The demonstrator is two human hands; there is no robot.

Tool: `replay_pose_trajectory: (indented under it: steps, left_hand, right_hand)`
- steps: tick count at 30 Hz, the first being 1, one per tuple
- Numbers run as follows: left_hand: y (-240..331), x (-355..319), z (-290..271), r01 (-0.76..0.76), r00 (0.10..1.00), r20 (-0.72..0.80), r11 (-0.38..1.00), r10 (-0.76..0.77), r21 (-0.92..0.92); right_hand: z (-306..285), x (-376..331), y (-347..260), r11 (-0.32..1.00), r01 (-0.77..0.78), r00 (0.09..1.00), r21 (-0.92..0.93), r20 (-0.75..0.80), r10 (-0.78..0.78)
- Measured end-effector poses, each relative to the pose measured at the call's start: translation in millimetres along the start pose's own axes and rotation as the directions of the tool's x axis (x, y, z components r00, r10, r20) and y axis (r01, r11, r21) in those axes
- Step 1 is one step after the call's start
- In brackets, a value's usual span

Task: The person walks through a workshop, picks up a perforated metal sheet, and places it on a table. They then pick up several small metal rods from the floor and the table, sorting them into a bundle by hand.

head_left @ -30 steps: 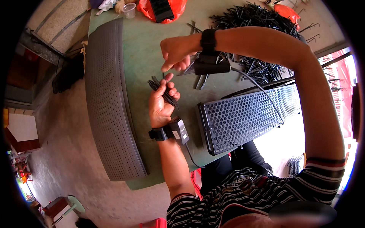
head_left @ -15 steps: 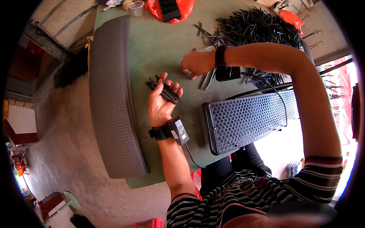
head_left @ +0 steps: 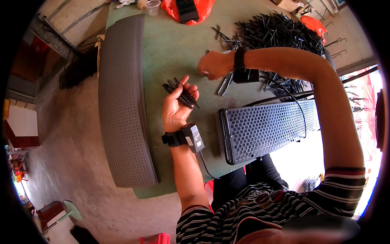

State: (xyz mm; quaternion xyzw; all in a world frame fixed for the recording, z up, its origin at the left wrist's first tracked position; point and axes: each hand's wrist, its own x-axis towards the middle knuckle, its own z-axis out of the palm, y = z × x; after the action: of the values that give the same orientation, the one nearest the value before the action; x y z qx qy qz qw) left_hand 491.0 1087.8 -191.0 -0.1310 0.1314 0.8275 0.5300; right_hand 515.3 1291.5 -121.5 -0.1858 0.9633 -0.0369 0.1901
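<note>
My left hand [head_left: 174, 112], palm up over the table, has its fingers curled round a small bundle of thin black strips [head_left: 185, 97]. Farther right, my right hand [head_left: 214, 65] is bent back toward the left, its fingers closed in a pinch low over the green table [head_left: 174, 44]. What it grips, if anything, is mostly hidden by the hand. Beside it lie a few loose dark strips [head_left: 224, 84]. A large heap of the same kind of black strips [head_left: 280, 34] spreads behind my right forearm.
A long grey perforated panel [head_left: 122, 101] lies along the left table edge. Near my body at right rests a black panel with a honeycomb grille [head_left: 268, 130]. A phone [head_left: 187, 11] on a red plastic bag [head_left: 206, 9] and a clear cup [head_left: 153, 7] stand at the far edge.
The whole view has shifted slightly, so things appear a little farther right. My left hand still holds the bundle; my right hand stays closed by the loose strips.
</note>
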Motion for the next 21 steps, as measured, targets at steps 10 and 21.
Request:
replay_pose_trajectory:
  steps: [10,21]
  left_hand:
    - [-9.9,-5.3,21.2,0.034,0.997,-0.070,0.999,-0.032,0.028]
    - [-13.8,1.7,10.9,0.014,0.997,-0.083,0.992,-0.003,0.123]
  right_hand:
    - [-43.6,-16.2,-44.9,0.901,0.380,0.916,0.210,-0.219,-0.336]
    - [-45.1,-34.8,-11.9,0.807,-0.073,0.950,0.586,-0.205,0.235]
